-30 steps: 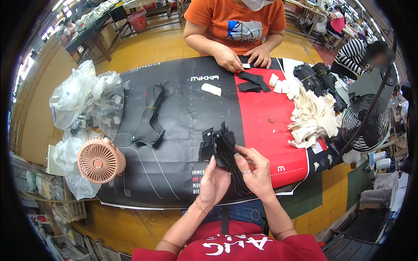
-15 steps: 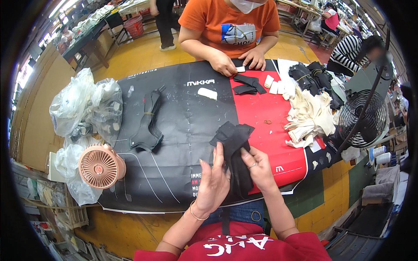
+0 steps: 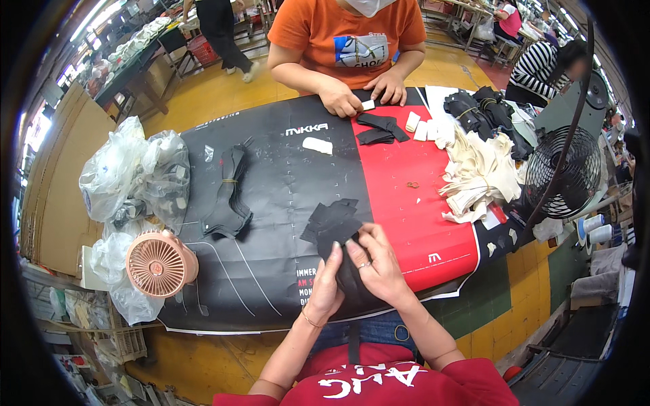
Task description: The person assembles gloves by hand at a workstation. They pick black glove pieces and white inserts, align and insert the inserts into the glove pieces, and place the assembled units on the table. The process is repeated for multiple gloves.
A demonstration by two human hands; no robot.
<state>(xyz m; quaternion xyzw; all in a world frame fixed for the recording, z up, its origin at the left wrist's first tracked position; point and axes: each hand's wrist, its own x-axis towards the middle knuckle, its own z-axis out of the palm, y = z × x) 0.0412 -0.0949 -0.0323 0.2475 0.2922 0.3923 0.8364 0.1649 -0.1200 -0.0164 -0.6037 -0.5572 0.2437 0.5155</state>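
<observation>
A fanned stack of black fabric pieces (image 3: 333, 222) is held above the near middle of the table, its lower part hanging down between my palms. My left hand (image 3: 326, 285) closes on its left side with the thumb pointing up along it; the other fingers are mostly hidden. My right hand (image 3: 380, 265), with a ring on one finger, grips the right side between thumb and bent fingers. Left of my hands lies a bundle of black fabric strips (image 3: 230, 196) tied with a band. A folded white fabric piece (image 3: 317, 145) rests beyond them.
Opposite, a person in orange (image 3: 349, 51) handles a small white piece beside black strips (image 3: 381, 128). At right are a cream fabric pile (image 3: 477, 172) and a black fan (image 3: 563, 169). A pink fan (image 3: 161, 264) and plastic bags (image 3: 135, 169) stand at left.
My right hand has moved left and inward across the fabric. The stack's top has shifted left and fanned out more. My left thumb has closed in against it.
</observation>
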